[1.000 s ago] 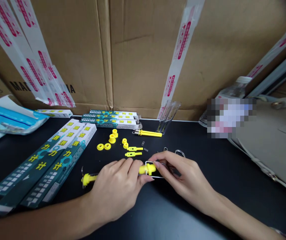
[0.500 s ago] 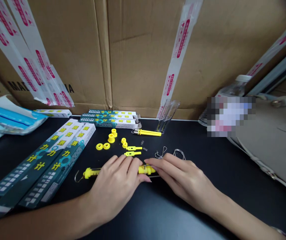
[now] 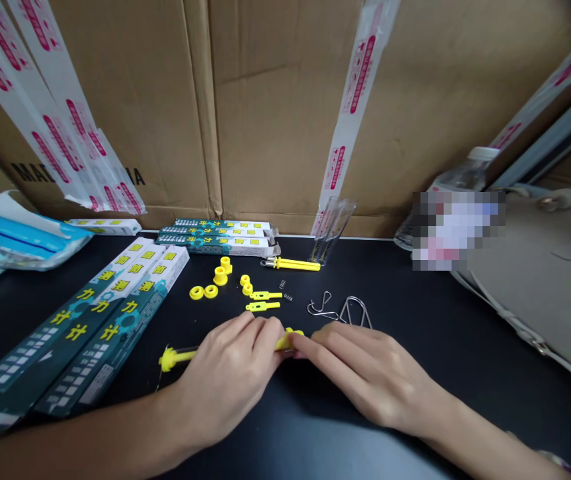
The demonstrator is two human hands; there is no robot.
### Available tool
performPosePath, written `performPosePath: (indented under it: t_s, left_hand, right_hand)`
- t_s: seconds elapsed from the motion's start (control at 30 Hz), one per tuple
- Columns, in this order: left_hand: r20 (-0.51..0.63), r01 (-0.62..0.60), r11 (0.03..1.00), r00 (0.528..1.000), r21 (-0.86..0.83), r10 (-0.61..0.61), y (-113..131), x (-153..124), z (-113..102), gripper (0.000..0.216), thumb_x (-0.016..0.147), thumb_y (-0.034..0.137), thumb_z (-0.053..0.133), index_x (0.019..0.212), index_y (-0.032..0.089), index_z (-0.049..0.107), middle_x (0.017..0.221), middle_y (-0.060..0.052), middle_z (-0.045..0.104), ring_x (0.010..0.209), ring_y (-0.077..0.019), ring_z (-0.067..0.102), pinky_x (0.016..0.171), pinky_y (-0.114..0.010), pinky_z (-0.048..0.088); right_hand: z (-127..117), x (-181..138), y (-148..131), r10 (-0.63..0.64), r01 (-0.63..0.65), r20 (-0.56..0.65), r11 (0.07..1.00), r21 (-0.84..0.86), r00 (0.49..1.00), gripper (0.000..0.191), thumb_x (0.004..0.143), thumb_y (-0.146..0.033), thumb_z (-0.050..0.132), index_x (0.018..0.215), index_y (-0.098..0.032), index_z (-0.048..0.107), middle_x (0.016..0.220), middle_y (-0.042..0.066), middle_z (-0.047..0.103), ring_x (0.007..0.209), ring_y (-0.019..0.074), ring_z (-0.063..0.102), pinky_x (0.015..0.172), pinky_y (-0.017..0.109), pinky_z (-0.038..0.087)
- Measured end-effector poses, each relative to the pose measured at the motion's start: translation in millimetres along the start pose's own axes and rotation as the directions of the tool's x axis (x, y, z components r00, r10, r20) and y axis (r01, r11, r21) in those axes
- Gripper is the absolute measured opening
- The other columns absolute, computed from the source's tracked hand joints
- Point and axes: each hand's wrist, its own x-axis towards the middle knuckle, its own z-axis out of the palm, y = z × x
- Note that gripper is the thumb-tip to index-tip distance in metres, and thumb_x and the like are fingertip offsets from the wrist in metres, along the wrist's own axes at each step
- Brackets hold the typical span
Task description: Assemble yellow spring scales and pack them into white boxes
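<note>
A yellow spring scale (image 3: 182,357) with a clear tube lies across both hands, its hook end sticking out at the left. My left hand (image 3: 240,360) is wrapped round its middle, hiding most of the tube. With fingertips and thumb, my right hand (image 3: 360,370) pinches the right end, where a bit of yellow shows between the hands. Just beyond them lie two yellow slotted pieces (image 3: 264,307), two small springs (image 3: 288,297), and bent wire hooks (image 3: 356,311). Several yellow caps and rings (image 3: 220,276) sit further left.
Long printed boxes (image 3: 110,320) lie at the left, more boxes (image 3: 215,237) at the back. Behind the loose parts are a yellow inner rod (image 3: 295,265) and clear tubes (image 3: 332,230). A plastic bottle (image 3: 465,175) and beige bag (image 3: 540,287) stand right; a cardboard box (image 3: 275,133) walls the back.
The spring scale has turned on its axis and tilted, its left end now slightly lower and further left, the hook pointing down. My right hand has shifted its grip at the right end.
</note>
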Motion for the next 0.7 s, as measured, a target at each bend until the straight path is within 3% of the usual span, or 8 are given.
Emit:
performPosePath:
  t_s: [0.2, 0.37, 0.53, 0.7]
  left_hand:
    - [-0.005, 0.073, 0.983, 0.997, -0.169, -0.075, -2, -2, 1, 0.011, 0.092, 0.013, 0.057, 0.085, 0.021, 0.056, 0.076, -0.001, 0.068, 0.070, -0.0192, 0.068, 0.066, -0.030, 0.056]
    - [-0.039, 0.088, 0.983, 0.995, -0.162, -0.095, -2, -1, 2, 0.013, 0.087, 0.015, 0.070, 0.089, 0.019, 0.057, 0.081, -0.002, 0.071, 0.074, -0.0221, 0.070, 0.066, -0.034, 0.058]
    - [-0.053, 0.004, 0.991, 0.999, -0.135, -0.011, -2, 1, -2, 0.025, 0.080, 0.026, 0.081, 0.087, 0.017, 0.059, 0.076, -0.001, 0.070, 0.069, -0.0237, 0.068, 0.057, -0.036, 0.055]
    - [0.003, 0.034, 0.964, 0.999, -0.262, -0.034, -1, 1, -5, 0.026, 0.078, 0.024, 0.083, 0.090, 0.018, 0.060, 0.083, 0.000, 0.073, 0.076, -0.0220, 0.069, 0.065, -0.034, 0.056]
  right_hand:
    - [5, -4, -3, -0.102, 0.095, -0.070, 0.990, -0.102, 0.992, 0.030, 0.100, -0.007, 0.039, 0.102, -0.002, 0.069, 0.082, 0.015, 0.075, 0.076, 0.0226, 0.072, 0.069, 0.032, 0.061]
    - [14, -6, -3, 0.042, -0.038, -0.085, 0.998, 0.049, 0.995, 0.033, 0.101, -0.006, 0.034, 0.102, -0.004, 0.067, 0.077, 0.012, 0.073, 0.073, 0.0200, 0.071, 0.069, 0.029, 0.061]
    - [17, -8, 0, 0.182, -0.171, -0.079, 0.977, 0.126, 0.980, 0.026, 0.101, -0.005, 0.040, 0.101, -0.008, 0.065, 0.083, 0.011, 0.074, 0.073, 0.0184, 0.070, 0.066, 0.027, 0.058]
    - [16, -12, 2, 0.223, -0.209, -0.123, 0.971, 0.116, 0.967, 0.019, 0.099, -0.004, 0.047, 0.103, -0.011, 0.065, 0.088, 0.008, 0.075, 0.074, 0.0156, 0.070, 0.067, 0.025, 0.054]
